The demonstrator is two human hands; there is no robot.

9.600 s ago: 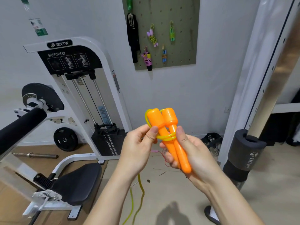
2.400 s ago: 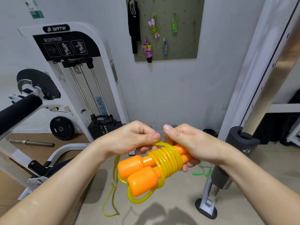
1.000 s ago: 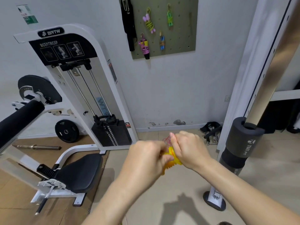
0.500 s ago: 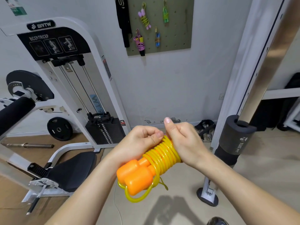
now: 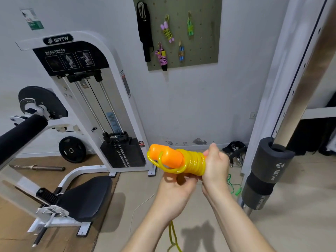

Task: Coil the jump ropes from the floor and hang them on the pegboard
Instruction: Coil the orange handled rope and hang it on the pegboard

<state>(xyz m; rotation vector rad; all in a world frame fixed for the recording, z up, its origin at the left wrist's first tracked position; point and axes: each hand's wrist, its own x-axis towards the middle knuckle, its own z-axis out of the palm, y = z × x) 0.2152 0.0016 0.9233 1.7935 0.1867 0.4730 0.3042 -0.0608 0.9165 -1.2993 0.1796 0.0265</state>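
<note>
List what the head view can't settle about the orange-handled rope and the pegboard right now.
- Handles: far ends hidden by the right hand.
- Yellow cord: loose tail runs off the bottom edge, length unknown.
- Left hand: fingers curl under the bundle, grip unclear.
- Pegboard: top cut off; free hooks too small.

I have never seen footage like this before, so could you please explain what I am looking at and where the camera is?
There is one view, from a camera worn on a person's head, looking forward and down at their own bare arms in a small gym. The right hand grips a jump rope: two orange handles side by side with yellow cord wound around them. The left hand is underneath, working loose cord that trails down toward the floor. On the wall hangs a green pegboard already carrying several coiled ropes. A green rope lies on the floor beside the padded post. On the left stands a white weight machine with a black seat.
</note>
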